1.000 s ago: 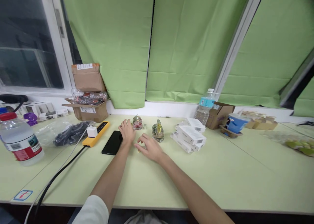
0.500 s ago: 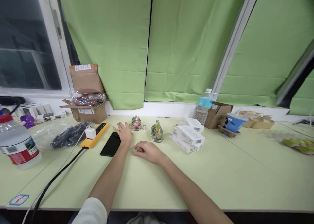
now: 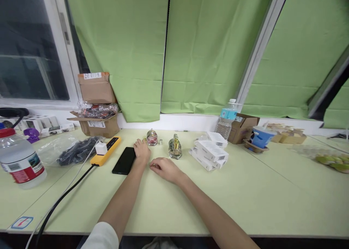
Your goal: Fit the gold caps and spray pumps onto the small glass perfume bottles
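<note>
My left hand (image 3: 142, 151) is beside the upper right edge of a black smartphone (image 3: 124, 161), its fingers drawn together near a small yellowish piece (image 3: 145, 140). Whether they grip it is hidden. Just beyond stands a small glass bottle with pink contents (image 3: 152, 138), with a small silvery cap (image 3: 161, 141) at its right. My right hand (image 3: 165, 168) rests on the table with fingers curled and closed; what they hold, if anything, does not show. A second ornate glass bottle with a gold-coloured part (image 3: 175, 148) stands past it.
Several white boxes (image 3: 209, 152) are piled to the right, before a water bottle (image 3: 225, 120) and a cardboard box (image 3: 241, 129). A blue cup (image 3: 261, 137) stands farther right. Leftward are a yellow power strip (image 3: 109, 151), bagged black material (image 3: 77, 151) and a large red-capped bottle (image 3: 20, 161).
My left hand's spread fingers have drawn together, and the hand has shifted slightly right, off the phone's upper edge. My right hand stays almost in place, fingers still curled.
</note>
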Tool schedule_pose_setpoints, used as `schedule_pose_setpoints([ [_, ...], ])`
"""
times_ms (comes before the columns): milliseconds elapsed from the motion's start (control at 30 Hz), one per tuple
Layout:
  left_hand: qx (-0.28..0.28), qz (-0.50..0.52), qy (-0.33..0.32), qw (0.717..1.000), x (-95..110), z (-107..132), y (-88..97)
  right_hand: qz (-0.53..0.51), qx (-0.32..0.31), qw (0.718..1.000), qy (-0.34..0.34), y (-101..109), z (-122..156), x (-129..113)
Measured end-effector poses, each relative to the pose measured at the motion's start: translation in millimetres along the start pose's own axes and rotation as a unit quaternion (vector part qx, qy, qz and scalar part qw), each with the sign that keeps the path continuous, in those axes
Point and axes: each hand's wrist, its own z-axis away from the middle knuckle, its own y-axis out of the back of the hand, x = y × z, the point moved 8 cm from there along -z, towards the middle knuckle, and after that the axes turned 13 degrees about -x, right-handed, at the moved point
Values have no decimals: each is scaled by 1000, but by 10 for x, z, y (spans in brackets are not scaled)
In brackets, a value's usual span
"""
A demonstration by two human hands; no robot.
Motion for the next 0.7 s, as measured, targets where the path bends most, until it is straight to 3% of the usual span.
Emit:
schedule_pose_setpoints([
  [233,-6,5,-30,1000,96,9,-43,-7,17,1000,4,-5,-11,29],
  [500,-8,132,-72,989,25,-11,-60,-3,72,993,-91,-28,-53,310],
  [700,-33,199,-76,976,14,31,-113,-31,104,987,-119,-11,-42,460],
])
